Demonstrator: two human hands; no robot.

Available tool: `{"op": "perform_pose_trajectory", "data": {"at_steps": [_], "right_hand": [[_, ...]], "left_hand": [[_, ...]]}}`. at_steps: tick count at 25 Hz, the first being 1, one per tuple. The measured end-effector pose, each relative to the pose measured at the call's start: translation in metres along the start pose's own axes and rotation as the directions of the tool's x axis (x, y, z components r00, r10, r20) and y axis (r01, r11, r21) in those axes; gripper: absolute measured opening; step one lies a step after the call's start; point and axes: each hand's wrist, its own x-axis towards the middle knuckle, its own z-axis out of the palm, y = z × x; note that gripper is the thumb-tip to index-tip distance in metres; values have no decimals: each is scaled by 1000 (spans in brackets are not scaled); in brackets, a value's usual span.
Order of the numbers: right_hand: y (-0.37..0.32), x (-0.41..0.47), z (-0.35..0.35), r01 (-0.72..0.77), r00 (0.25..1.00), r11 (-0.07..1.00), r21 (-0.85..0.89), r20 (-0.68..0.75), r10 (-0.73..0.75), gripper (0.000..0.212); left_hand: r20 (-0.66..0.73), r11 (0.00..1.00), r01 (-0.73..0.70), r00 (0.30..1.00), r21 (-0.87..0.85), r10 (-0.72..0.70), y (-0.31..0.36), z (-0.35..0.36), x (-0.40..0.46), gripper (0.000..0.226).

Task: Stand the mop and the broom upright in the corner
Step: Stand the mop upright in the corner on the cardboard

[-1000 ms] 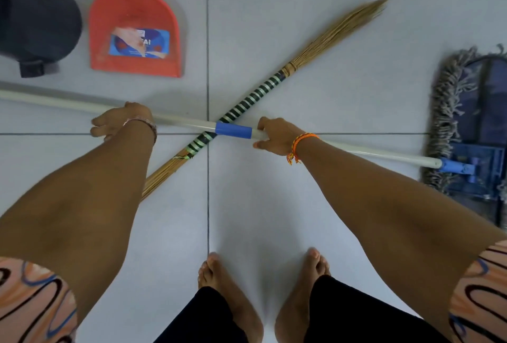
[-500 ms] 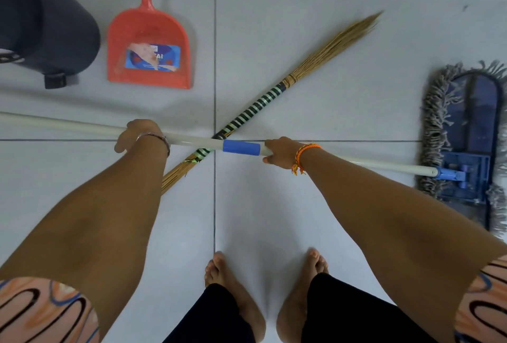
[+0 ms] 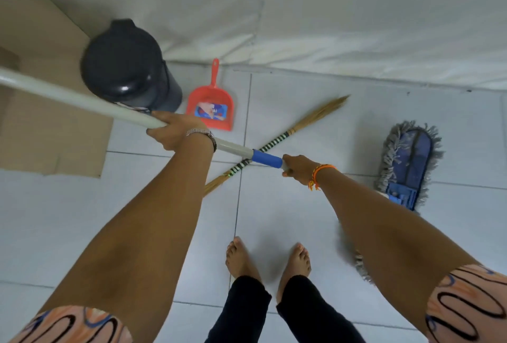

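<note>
Both hands, left hand (image 3: 175, 130) and right hand (image 3: 297, 168), clench the mop (image 3: 82, 101) pole, axis ten-to-four o'clock, head at four. Broom (image 3: 274, 142) lies on floor (image 3: 301, 123), bristles toward two.

even soft light | faint foot shadows | wide-angle bending (edges) | lower-right mop fringe (image 3: 356, 257) seemingly motion-blurred

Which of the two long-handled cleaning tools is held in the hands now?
The mop: both hands grip its white handle. The broom lies untouched on the floor.

One mop (image 3: 408, 167), one broom (image 3: 277, 142), one red dustpan (image 3: 210, 106), one dark bin (image 3: 123, 68), one flattened cardboard sheet (image 3: 41, 123), possibly two overlapping, and two hands.
</note>
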Motion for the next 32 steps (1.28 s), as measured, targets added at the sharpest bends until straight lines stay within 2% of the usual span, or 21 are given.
{"op": "perform_pose_trajectory", "data": {"at_steps": [1,2,3,4,5,6,7,8,10,12,13,16,18,19,21,24,27,29,32], "right_hand": [[-14,-19,-16,18,999,1000,2,-27,-18,17],[-25,-35,-30,35,998,999,16,-54,-35,17],[-37,-51,-43,61,994,998,31,-88,-58,18],[-50,-73,-63,86,989,996,32,-127,-81,18],[-61,-89,-77,103,983,993,53,-155,-94,16],[-72,-106,-93,118,977,989,89,-187,-100,12],[-84,-123,-108,129,971,985,112,-216,-103,10],[-96,-141,-122,148,962,982,116,-246,-116,12],[-117,-165,-144,176,947,978,114,-292,-136,25],[-140,-182,-160,210,929,970,121,-332,-160,34],[-152,-189,-165,227,924,964,139,-344,-168,37],[-195,-200,-170,307,894,929,206,-396,-208,38],[-228,-198,-168,360,869,898,252,-442,-224,36],[-244,-194,-167,384,859,884,266,-454,-237,36],[-285,-185,-160,440,837,857,269,-469,-282,34],[-347,-169,-147,528,787,807,263,-508,-350,18],[-416,-151,-128,567,767,772,287,-525,-368,24],[-467,-137,-117,580,766,752,314,-526,-371,29],[-539,-122,-105,594,770,697,402,-535,-348,21]], "left_hand": [[5,991,-100,995,89,100,13,-13,6,45],[-44,970,-184,980,159,193,-6,-18,7,44],[-124,951,-241,956,192,267,-10,-29,-9,43],[-175,941,-304,929,149,327,2,-39,-35,44],[-164,913,-371,903,170,398,41,-52,-65,45],[-275,890,-448,848,87,453,104,-72,-105,46],[-429,840,-542,757,9,493,177,-112,-147,47],[-560,752,-645,676,-135,479,254,-156,-196,48],[-761,477,-821,518,-314,391,380,-217,-267,46],[-831,301,-888,441,-349,339,390,-227,-298,33],[-826,247,-908,413,-339,383,397,-231,-311,26],[-779,81,-943,313,-322,543,395,-259,-332,28],[-749,65,-960,253,-271,612,401,-288,-346,29],[-736,30,-971,198,-235,648,402,-303,-350,30],[-681,-11,-974,151,-228,716,397,-340,-350,33],[-526,-39,-955,129,-295,841,396,-399,-331,36],[-412,-35,-948,104,-316,905,387,-461,-309,33],[-390,-50,-944,87,-327,917,380,-506,-294,34],[-391,-62,-948,69,-312,918,373,-568,-278,35]]}}
